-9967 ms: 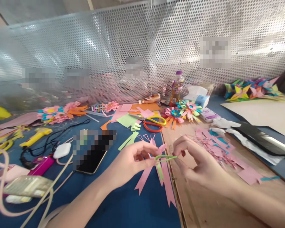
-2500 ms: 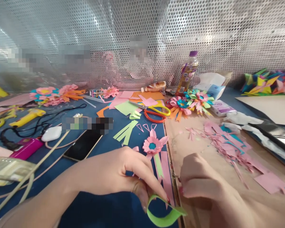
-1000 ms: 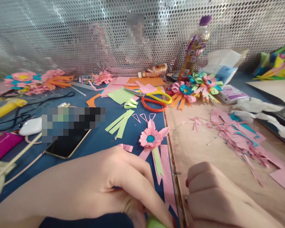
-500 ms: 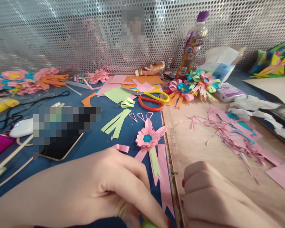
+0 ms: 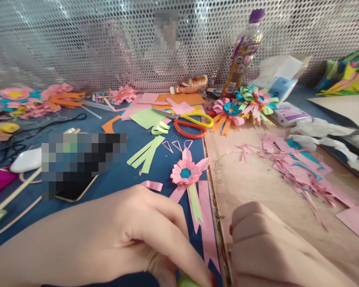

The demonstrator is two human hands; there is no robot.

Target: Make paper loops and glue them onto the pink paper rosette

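My left hand (image 5: pixel 143 227) reaches in from the lower left, its fingers bent down and pressed round a light green piece (image 5: pixel 187 281) that is mostly cut off by the bottom edge. My right hand (image 5: pixel 266 243) is closed with curled fingers over the wooden part of the table; whatever is inside it is hidden. Just beyond the left hand lies a pink paper flower (image 5: pixel 185 172) with a blue centre and a green-and-pink tail. Beside that tail is a long pink paper strip (image 5: pixel 208 227). A small pink paper loop (image 5: pixel 152 185) rests behind the left knuckles.
Red-and-yellow-handled scissors (image 5: pixel 194 121) lie behind green paper strips (image 5: pixel 146 153). To the left are a phone (image 5: pixel 77 189) and a white mouse (image 5: pixel 26 160); pink scraps (image 5: pixel 296 167) spread at right. A bottle (image 5: pixel 242 56) stands before the perforated metal screen (image 5: pixel 107 40).
My two hands stay almost still. At the far left edge, what looks like another person's fingers now shows by the yellow object, which has shifted left.
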